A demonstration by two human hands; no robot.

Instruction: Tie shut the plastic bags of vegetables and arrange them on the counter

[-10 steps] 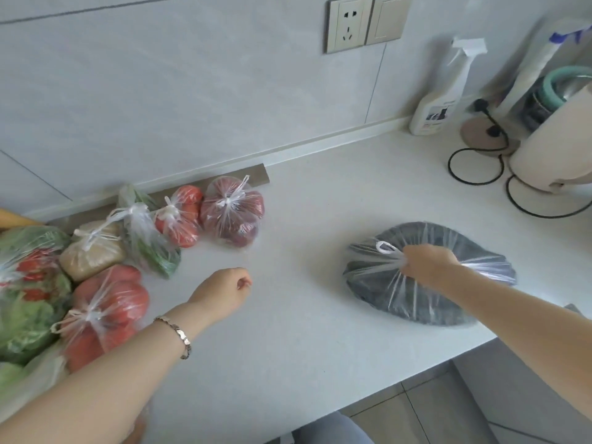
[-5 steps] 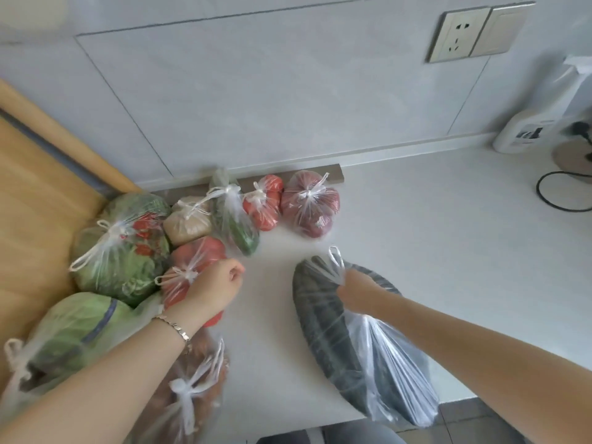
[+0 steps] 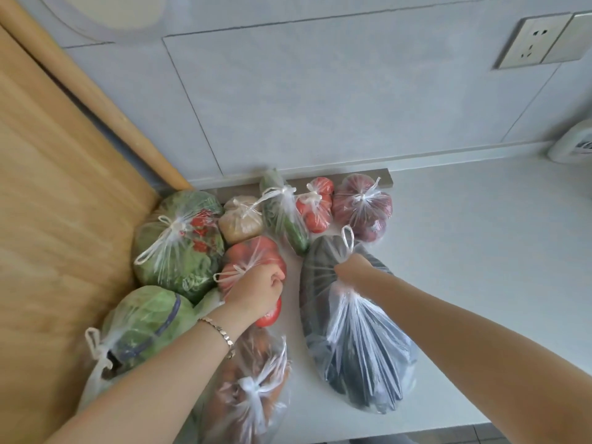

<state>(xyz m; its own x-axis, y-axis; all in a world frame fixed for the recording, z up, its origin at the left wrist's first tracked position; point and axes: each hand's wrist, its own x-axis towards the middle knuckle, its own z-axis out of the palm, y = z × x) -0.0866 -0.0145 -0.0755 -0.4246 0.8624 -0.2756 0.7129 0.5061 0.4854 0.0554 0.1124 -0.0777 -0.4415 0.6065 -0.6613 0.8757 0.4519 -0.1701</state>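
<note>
Fingers of our right hand (image 3: 352, 271) are clenched around the gathered neck of the dark vegetable bag (image 3: 349, 328), just below its white loop handle, while the fingers of our left hand (image 3: 256, 291) are curled into a loose fist resting on the big tomato bag (image 3: 253, 267); we cannot tell whether they actually pinch its knot or only press on it.

The dark bag lies on the bench (image 3: 464, 251) at the right edge of the cluster, its far end near the red onion bag (image 3: 363, 208) and its near end close to the bench's front edge. That is our main worry: the bag is long and heavy-looking, and if we let go before it settles, the overhanging end could drag it off the bench. Thin plastic pulled hard at the neck might also stretch or tear.

Pushing it further in could shove the small tomato bag (image 3: 315, 206) and the cucumber bag (image 3: 285, 213) against the wall. Under our left forearm, the brown bag (image 3: 253, 379) also sits near the edge, and a careless elbow could nudge it over.
</note>
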